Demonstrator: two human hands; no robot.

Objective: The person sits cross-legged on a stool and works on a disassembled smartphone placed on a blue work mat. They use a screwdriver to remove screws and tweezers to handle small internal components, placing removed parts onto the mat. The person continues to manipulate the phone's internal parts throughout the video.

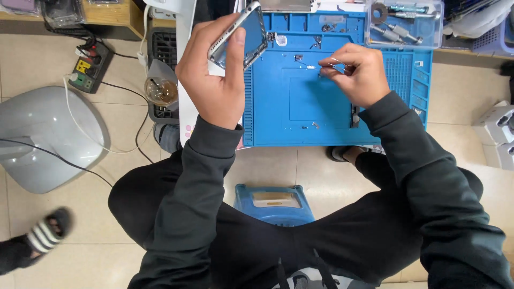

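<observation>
My left hand (pixel 214 75) grips an opened phone body (pixel 243 37) by its metal edge, tilted up over the left side of the blue work mat (pixel 300 115). My right hand (pixel 358 72) hovers over the mat's middle with fingers pinched on thin metal tweezers (pixel 331 63), tips pointing left toward small screws and parts (pixel 302 61) lying on the mat. Both arms wear dark long sleeves.
A clear plastic box (pixel 404 24) of screwdriver bits sits at the mat's far right corner. A power strip (pixel 88 67) with cables lies on the floor at left beside a grey rounded device (pixel 45 136). A blue stool (pixel 274 203) shows between my legs. Another person's sandalled foot (pixel 45 233) is at lower left.
</observation>
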